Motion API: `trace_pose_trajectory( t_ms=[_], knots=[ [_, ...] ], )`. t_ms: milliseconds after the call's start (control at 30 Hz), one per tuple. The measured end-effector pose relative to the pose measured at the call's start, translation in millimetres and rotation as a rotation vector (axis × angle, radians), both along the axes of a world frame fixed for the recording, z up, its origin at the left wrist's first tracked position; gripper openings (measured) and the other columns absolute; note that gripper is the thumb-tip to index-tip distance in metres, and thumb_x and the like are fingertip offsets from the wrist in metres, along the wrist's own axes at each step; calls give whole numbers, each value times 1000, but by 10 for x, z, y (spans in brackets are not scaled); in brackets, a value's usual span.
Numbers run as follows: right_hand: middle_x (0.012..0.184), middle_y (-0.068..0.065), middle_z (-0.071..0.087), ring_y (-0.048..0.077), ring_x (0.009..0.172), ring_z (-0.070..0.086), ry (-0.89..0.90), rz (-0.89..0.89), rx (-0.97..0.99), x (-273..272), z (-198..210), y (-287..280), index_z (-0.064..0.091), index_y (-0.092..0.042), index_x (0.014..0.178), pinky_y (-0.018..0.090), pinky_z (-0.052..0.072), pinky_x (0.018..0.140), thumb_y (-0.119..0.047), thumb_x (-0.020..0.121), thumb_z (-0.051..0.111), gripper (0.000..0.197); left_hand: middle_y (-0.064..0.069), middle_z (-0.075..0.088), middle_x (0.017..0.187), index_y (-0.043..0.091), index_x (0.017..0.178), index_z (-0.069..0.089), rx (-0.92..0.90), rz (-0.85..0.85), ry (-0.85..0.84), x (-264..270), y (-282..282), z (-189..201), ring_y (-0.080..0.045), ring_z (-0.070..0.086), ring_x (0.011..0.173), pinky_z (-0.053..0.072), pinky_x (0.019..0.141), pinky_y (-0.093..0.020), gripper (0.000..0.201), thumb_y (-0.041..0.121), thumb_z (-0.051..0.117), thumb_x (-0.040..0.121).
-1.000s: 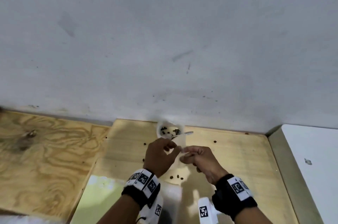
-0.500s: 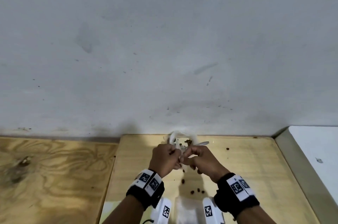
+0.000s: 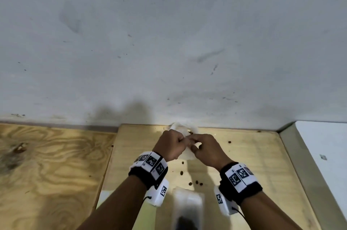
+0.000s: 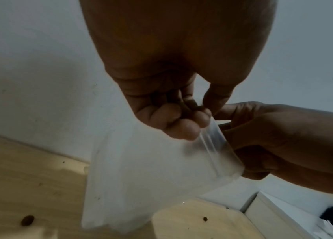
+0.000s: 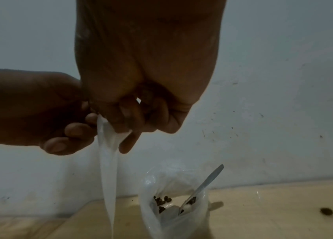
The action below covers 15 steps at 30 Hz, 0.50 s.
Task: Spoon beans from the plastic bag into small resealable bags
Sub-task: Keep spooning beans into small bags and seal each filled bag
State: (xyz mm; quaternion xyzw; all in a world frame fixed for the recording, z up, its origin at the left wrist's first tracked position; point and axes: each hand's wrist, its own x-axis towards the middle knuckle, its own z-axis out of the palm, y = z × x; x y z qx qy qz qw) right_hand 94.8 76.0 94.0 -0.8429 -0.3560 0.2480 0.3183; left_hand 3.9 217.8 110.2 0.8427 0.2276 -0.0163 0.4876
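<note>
Both hands hold one small clear resealable bag (image 4: 140,177) by its top edge, lifted off the board; it hangs down empty (image 5: 108,169). My left hand (image 3: 171,144) pinches the left part of the zip strip, my right hand (image 3: 203,150) pinches the right part. Behind them, against the wall, stands the plastic bag of beans (image 5: 173,203) with a metal spoon (image 5: 204,184) leaning in it. In the head view only the bean bag's rim (image 3: 178,128) shows above my knuckles.
Loose beans (image 3: 196,182) lie scattered on the light plywood board (image 3: 253,164). A clear packet (image 3: 187,209) lies near the front between my wrists. The grey wall (image 3: 169,42) rises right behind the board; a white surface (image 3: 323,145) borders the right.
Both hands have risen with the small bag and closed together at its top edge. The head camera has tilted, so the board sits lower in view.
</note>
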Motion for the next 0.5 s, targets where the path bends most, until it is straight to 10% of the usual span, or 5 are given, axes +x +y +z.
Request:
trace_pose_trajectory(
  t_ms=[133, 267, 367, 500],
  knots=[
    [88, 0, 77, 20, 89, 70, 178, -104, 131, 108, 30, 0, 78, -20, 93, 37, 55, 79, -10, 74, 61, 27, 10, 61, 80, 24, 84, 60, 185, -74, -140, 7, 29, -42, -5, 55, 72, 45, 67, -27, 32, 46, 69, 63],
    [84, -4, 77, 1, 64, 64, 430, -138, 213, 226, 180, 0, 78, -5, 97, 14, 45, 58, 12, 84, 59, 29, 6, 30, 149, 27, 146, 25, 606, -267, -113, 5, 107, -81, -13, 24, 141, 19, 116, -38, 123, 74, 72, 43],
    [69, -14, 69, -5, 46, 53, 486, -72, 204, 267, 237, 9, 76, -2, 101, 7, 33, 45, 9, 88, 62, 23, 3, 39, 142, 23, 149, 23, 638, -313, -110, 92, 126, -115, -17, 36, 134, 16, 119, -43, 122, 62, 78, 47],
    [77, -8, 74, 0, 72, 65, 378, 24, 160, 289, 190, 107, 78, -20, 77, 16, 48, 71, -17, 72, 86, 10, 1, 50, 122, 18, 140, 40, 665, -394, -205, 135, 149, -125, -20, 49, 107, 35, 105, -35, 106, 53, 78, 47]
  ],
)
